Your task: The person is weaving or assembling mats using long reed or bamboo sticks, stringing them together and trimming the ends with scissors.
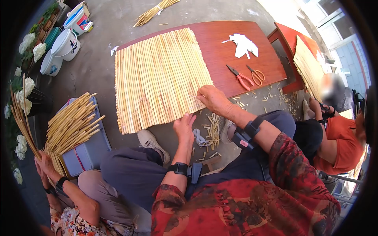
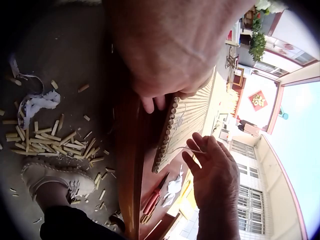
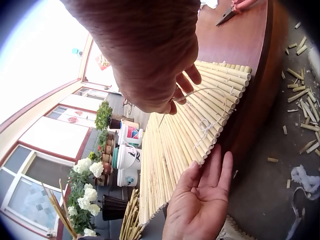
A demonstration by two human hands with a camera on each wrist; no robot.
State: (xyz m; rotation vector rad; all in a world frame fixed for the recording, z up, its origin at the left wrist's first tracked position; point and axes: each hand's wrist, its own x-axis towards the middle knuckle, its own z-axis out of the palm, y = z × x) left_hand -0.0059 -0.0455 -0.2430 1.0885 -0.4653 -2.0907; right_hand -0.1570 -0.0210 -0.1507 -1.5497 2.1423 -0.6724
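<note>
A mat of pale reed sticks (image 1: pixel 157 78) tied side by side lies on the reddish-brown table (image 1: pixel 228 35), its near edge of cut ends jutting past the tabletop. Over the near right part of the mat, my right hand (image 1: pixel 214 100) pinches a white thread (image 3: pixel 215 91), which loops to a knot near the stick ends. My left hand (image 3: pixel 197 207) is palm up at the near edge, fingers straight and thumb right at the stick ends. Pliers (image 1: pixel 240 78) with red handles and scissors (image 1: pixel 256 74) lie on the table to the right.
Short stick offcuts (image 1: pixel 212 131) litter the floor below. A white cloth (image 1: pixel 242 44) lies on the table. At left, a person's hands (image 1: pixel 45 165) hold long sticks beside a stick bundle (image 1: pixel 75 126) on a blue-grey bin (image 1: pixel 88 153). Another person (image 1: pixel 338 145) sits at right.
</note>
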